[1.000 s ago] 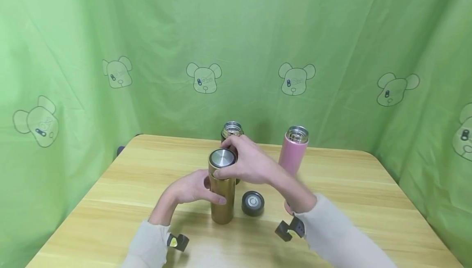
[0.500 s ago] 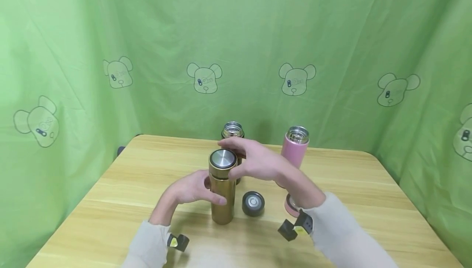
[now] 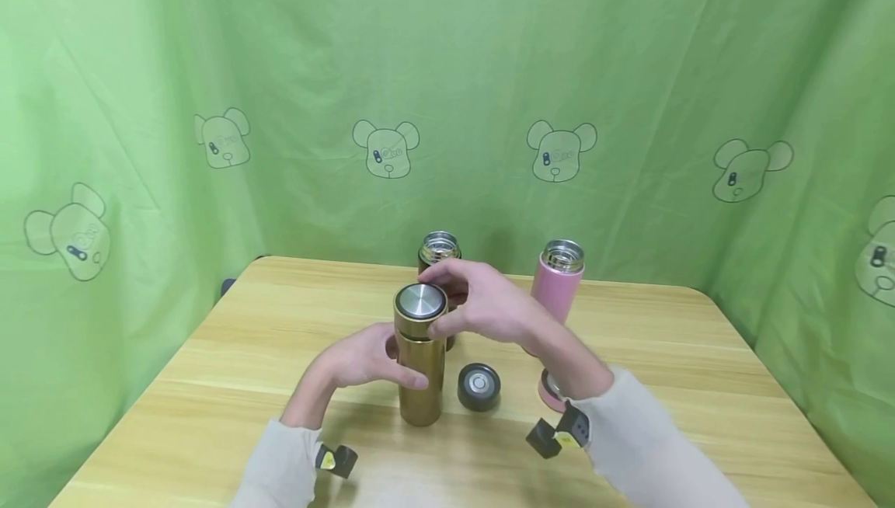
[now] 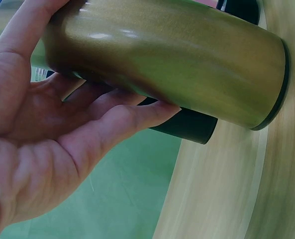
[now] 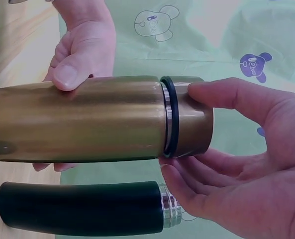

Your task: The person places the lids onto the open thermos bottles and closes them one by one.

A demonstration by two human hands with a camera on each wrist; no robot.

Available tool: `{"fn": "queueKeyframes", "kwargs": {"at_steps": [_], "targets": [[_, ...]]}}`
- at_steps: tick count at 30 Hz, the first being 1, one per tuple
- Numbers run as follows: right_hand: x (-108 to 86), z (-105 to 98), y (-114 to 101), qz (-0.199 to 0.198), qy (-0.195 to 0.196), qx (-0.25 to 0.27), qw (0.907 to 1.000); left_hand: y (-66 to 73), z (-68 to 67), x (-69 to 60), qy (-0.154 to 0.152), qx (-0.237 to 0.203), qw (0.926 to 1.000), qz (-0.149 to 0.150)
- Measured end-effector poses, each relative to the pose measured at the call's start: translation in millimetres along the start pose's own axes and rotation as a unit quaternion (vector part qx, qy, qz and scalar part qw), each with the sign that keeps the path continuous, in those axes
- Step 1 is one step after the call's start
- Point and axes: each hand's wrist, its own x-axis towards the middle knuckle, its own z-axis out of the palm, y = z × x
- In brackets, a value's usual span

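Observation:
A gold thermos bottle (image 3: pixel 421 405) stands upright on the table, its gold lid (image 3: pixel 411 327) topped with a brushed steel disc. My left hand (image 3: pixel 365 356) grips the bottle's body from the left, thumb across the front. At the top, my right hand (image 3: pixel 492 302) holds the lid, with the thumb on its near side and fingers behind. In the right wrist view, a steel strip and black ring show between the body and the lid (image 5: pixel 196 119). From the left wrist view, the left hand's fingers lie against the gold body (image 4: pixel 187 64).
An uncapped black thermos (image 5: pixel 82 206) stands right behind the gold one. To the right is an uncapped pink thermos (image 3: pixel 555 290). A dark lid (image 3: pixel 478 387) and a pink lid (image 3: pixel 549 397), partly hidden by the right arm, lie on the wooden table (image 3: pixel 280 306). Green curtains (image 3: pixel 475 50) surround it.
My right hand has turned back to the right on the lid; its thumb has shifted from the lid's front to its right side. The left hand and the bottle stay in place.

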Motion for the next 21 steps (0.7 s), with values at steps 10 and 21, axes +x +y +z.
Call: {"fn": "queueKeyframes", "kwargs": {"at_steps": [10,21], "targets": [[-2.0,10.2,-0.6,0.002,0.039,-0.032,0.9987,-0.1,0.8,-0.8,0.005,-0.001,0.9999,-0.009],[-4.9,8.6,-3.5,-0.019,0.005,-0.047,0.9987,-2.2,0.5,0.9,0.003,0.0,1.0,-0.004]]}}
